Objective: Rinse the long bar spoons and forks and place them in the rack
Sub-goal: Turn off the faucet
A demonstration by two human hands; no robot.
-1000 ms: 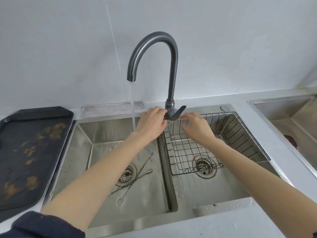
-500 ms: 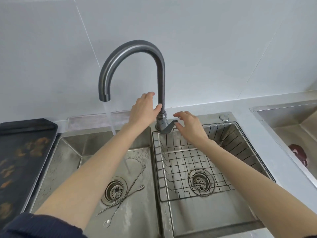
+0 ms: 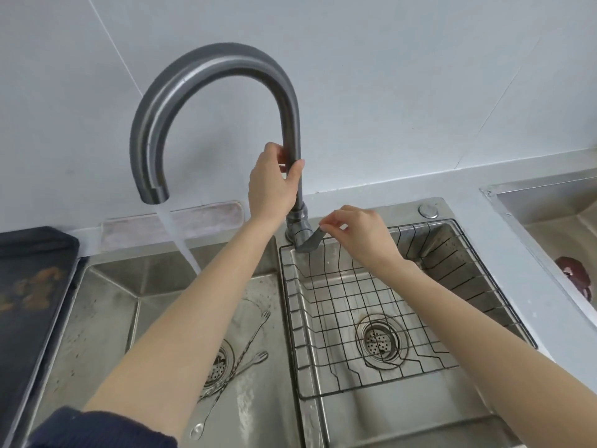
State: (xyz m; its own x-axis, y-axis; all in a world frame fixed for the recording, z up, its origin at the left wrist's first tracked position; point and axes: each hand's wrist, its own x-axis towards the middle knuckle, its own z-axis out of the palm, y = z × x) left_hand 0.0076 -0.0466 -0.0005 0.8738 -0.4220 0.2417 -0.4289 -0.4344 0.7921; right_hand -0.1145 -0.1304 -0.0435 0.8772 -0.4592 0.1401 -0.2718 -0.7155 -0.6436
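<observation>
A long bar fork (image 3: 260,324) and a long bar spoon (image 3: 223,392) lie crossed in the left sink basin (image 3: 106,318), partly hidden under my left forearm. A black wire rack (image 3: 342,318) sits in the right basin. My left hand (image 3: 273,182) grips the upright neck of the grey gooseneck faucet (image 3: 206,76). My right hand (image 3: 352,231) pinches the faucet lever (image 3: 311,242) between thumb and fingers. Water (image 3: 181,240) streams from the spout into the left basin.
A dark tray (image 3: 29,286) with brown stains lies on the counter at left. A second steel sink (image 3: 555,221) with a dark red object (image 3: 578,279) sits at right. White tiled wall rises behind the faucet.
My left hand rose along the faucet neck and closed round it. My right hand took hold of the lever. The view moved closer to the faucet.
</observation>
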